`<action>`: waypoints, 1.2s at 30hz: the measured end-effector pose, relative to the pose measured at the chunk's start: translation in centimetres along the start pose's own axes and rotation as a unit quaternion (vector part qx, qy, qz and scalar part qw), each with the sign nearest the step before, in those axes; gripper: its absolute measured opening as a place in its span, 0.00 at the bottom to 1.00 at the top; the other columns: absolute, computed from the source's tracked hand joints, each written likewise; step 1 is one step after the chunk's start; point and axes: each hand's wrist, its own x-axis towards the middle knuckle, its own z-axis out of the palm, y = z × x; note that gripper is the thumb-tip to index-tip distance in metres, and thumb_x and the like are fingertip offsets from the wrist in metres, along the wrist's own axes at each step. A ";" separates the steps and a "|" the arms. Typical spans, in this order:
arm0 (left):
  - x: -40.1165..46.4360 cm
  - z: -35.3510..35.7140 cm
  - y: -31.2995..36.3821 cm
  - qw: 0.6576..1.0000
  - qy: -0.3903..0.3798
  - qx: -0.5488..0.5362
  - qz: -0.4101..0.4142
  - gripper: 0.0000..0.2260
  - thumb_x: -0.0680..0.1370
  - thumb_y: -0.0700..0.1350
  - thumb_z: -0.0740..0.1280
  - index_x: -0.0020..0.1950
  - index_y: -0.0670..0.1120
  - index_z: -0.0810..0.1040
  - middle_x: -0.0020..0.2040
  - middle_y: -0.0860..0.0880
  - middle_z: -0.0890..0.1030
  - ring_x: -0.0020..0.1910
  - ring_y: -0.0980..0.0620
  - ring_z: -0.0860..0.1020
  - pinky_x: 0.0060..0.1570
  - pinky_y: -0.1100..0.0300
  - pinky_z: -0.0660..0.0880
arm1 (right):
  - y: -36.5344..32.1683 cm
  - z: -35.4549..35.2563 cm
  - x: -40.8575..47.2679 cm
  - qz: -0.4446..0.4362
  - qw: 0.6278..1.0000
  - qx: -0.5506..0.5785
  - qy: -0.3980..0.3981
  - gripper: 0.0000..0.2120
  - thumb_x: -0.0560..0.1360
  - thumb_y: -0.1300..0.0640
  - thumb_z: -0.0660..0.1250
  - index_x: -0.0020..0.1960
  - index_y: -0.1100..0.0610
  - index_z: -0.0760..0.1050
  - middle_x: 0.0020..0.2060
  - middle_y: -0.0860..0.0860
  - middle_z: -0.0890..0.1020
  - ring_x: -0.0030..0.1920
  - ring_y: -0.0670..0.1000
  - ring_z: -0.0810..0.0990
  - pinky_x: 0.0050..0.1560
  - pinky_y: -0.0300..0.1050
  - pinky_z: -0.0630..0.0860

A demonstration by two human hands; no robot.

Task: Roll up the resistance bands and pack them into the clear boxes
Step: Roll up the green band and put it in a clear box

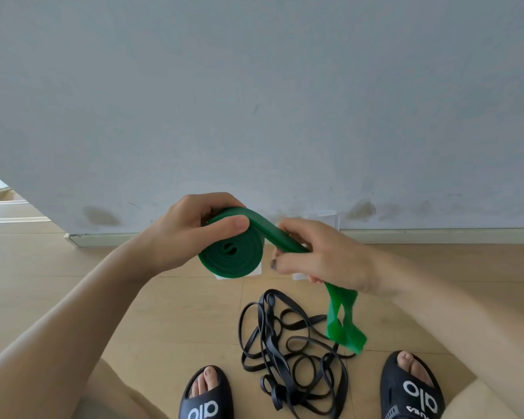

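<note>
One green band (230,257), mostly coiled, is held up above the floor (164,313): left hand (191,231) clasps the roll, right hand (324,258) pinches its loose tail. One tangle of black bands (288,352) lies between two black sandals (204,394).

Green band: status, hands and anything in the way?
Left hand grips green band coil; right hand feeds the loose tail. Black bands tangled on floor between feet. Nothing blocking.

Band roll (231,255) held above the floor (179,313), wall (254,101) behind; tangled bands (291,352) between the two slippers (204,394)
</note>
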 end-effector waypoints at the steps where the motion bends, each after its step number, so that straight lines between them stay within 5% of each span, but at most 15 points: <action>1: 0.0 0.1 0.1 1.000 0.005 -0.010 0.001 0.11 0.77 0.57 0.67 0.52 0.54 0.84 0.46 0.49 0.85 0.47 0.50 0.83 0.46 0.56 0.79 | -0.2 -0.1 0.0 0.019 0.998 0.059 -0.023 0.22 0.73 0.39 0.70 0.54 0.56 0.76 0.48 0.56 0.84 0.33 0.48 0.71 0.41 0.48 0.69; 5: 0.0 1.1 0.4 0.997 0.024 -0.068 0.011 0.16 0.75 0.61 0.67 0.54 0.52 0.84 0.49 0.48 0.86 0.50 0.48 0.84 0.48 0.57 0.79 | -0.8 0.0 0.2 0.050 0.960 0.248 -0.124 0.29 0.79 0.29 0.56 0.70 0.45 0.73 0.59 0.55 0.86 0.27 0.47 0.65 0.35 0.41 0.67; 10: -0.2 1.4 0.5 0.995 0.004 -0.099 0.031 0.17 0.75 0.58 0.69 0.57 0.49 0.83 0.50 0.46 0.86 0.50 0.43 0.84 0.49 0.51 0.80 | -0.4 0.6 0.3 0.050 0.914 0.378 -0.136 0.17 0.79 0.41 0.64 0.59 0.53 0.77 0.43 0.49 0.84 0.25 0.46 0.67 0.30 0.39 0.67; 16: -0.3 2.6 0.9 0.990 -0.069 0.105 0.069 0.11 0.73 0.61 0.70 0.51 0.57 0.81 0.43 0.54 0.84 0.42 0.54 0.82 0.40 0.64 0.75 | -0.2 2.0 0.7 0.109 0.947 0.263 -0.145 0.26 0.75 0.35 0.68 0.60 0.55 0.78 0.49 0.56 0.73 0.34 0.47 0.70 0.36 0.40 0.69; 21: -0.5 2.6 0.5 0.985 -0.053 0.124 0.104 0.13 0.77 0.60 0.67 0.51 0.52 0.81 0.38 0.54 0.80 0.37 0.53 0.78 0.36 0.65 0.72 | -0.8 0.7 0.5 0.103 0.939 0.277 -0.179 0.23 0.83 0.35 0.58 0.63 0.51 0.78 0.46 0.49 0.81 0.37 0.46 0.77 0.40 0.42 0.75; 30: -0.2 3.1 0.6 0.984 -0.079 0.142 0.078 0.14 0.72 0.63 0.70 0.52 0.57 0.81 0.44 0.56 0.83 0.44 0.54 0.82 0.40 0.63 0.76 | 0.1 1.0 1.0 0.123 0.958 0.207 -0.158 0.27 0.77 0.38 0.70 0.65 0.59 0.80 0.49 0.52 0.80 0.42 0.48 0.75 0.45 0.43 0.74; 36: 0.1 2.8 0.4 0.981 -0.048 0.172 0.076 0.13 0.74 0.63 0.67 0.52 0.56 0.81 0.42 0.58 0.83 0.44 0.57 0.81 0.39 0.66 0.75 | -0.7 0.5 1.1 0.098 0.990 0.013 -0.098 0.37 0.75 0.24 0.57 0.59 0.57 0.79 0.48 0.54 0.84 0.35 0.50 0.78 0.38 0.44 0.78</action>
